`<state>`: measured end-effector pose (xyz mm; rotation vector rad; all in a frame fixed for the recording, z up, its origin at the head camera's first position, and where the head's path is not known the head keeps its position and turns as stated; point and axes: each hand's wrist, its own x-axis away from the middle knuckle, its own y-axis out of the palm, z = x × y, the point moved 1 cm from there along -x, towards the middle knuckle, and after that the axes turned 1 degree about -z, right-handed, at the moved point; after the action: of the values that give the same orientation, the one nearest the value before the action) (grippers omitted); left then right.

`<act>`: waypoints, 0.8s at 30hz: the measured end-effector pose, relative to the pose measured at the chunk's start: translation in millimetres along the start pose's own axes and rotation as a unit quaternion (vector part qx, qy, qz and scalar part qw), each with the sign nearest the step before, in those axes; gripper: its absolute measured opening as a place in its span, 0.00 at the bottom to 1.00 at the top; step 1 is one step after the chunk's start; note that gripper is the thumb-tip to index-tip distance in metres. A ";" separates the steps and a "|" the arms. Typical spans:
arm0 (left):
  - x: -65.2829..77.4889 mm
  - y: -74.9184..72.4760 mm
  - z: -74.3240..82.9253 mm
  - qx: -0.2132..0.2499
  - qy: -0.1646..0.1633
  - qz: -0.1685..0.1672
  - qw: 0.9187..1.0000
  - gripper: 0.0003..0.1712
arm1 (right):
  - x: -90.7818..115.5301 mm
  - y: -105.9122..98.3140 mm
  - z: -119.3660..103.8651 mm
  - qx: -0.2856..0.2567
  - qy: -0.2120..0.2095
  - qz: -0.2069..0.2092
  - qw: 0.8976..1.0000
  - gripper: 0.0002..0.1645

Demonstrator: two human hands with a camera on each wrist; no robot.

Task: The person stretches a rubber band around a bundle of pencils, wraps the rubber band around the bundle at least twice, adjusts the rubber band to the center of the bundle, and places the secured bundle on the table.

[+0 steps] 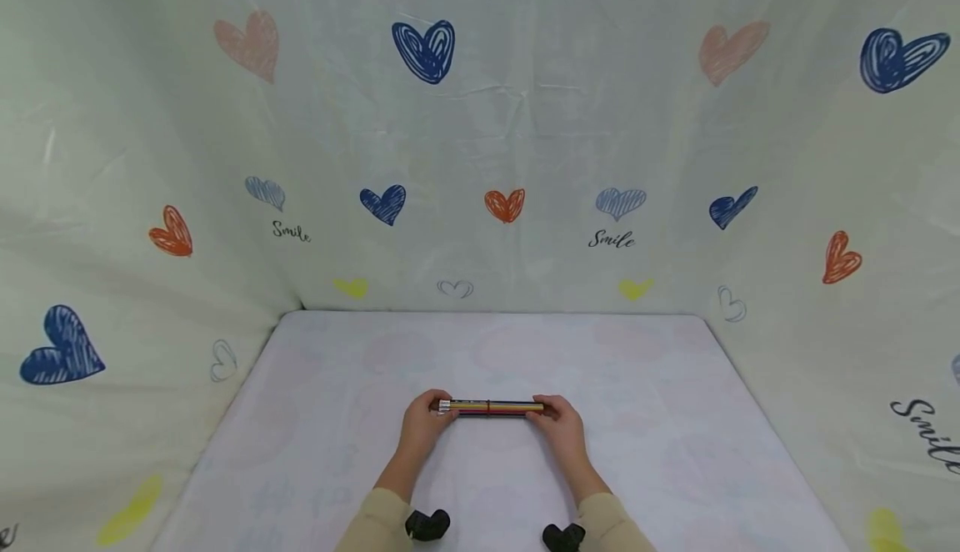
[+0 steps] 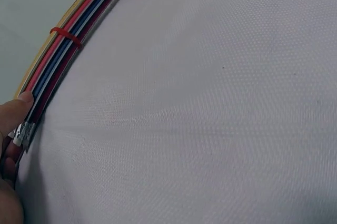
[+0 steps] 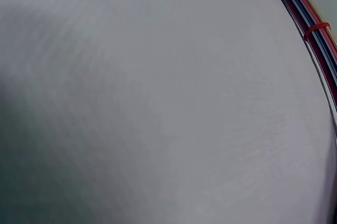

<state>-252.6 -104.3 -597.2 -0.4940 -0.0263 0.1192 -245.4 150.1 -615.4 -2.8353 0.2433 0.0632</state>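
A bundle of pencils in yellow, red, blue and dark colours lies level near the middle of the table, bound at its centre by a red rubber band. My left hand pinches the left end, where silver metal ferrules show beside the thumb. At the opposite end, my right hand grips the pencils between thumb and fingers. In the right wrist view the banded pencils run along the right edge, and the right hand itself is hardly visible there.
A white cloth covers the table. Pale curtain walls printed with hearts and "Smile" stand behind it and at both sides. Dark heart-shaped pieces sit beside the sleeves at the wrists.
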 end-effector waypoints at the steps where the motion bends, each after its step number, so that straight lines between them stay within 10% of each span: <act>1: 0.2 0.0 -0.3 0.001 0.002 -0.001 1.000 0.15 | 0.3 0.0 0.3 0.008 -0.003 -0.001 1.000 0.19; 24: 6.4 -4.4 -0.6 -0.013 0.035 0.006 0.999 0.23 | -0.1 -6.3 1.0 0.016 -0.050 -0.058 0.997 0.31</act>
<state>-245.7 -107.7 -595.6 -0.5247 0.0440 0.1139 -244.5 156.3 -614.6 -2.7977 0.0561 0.1735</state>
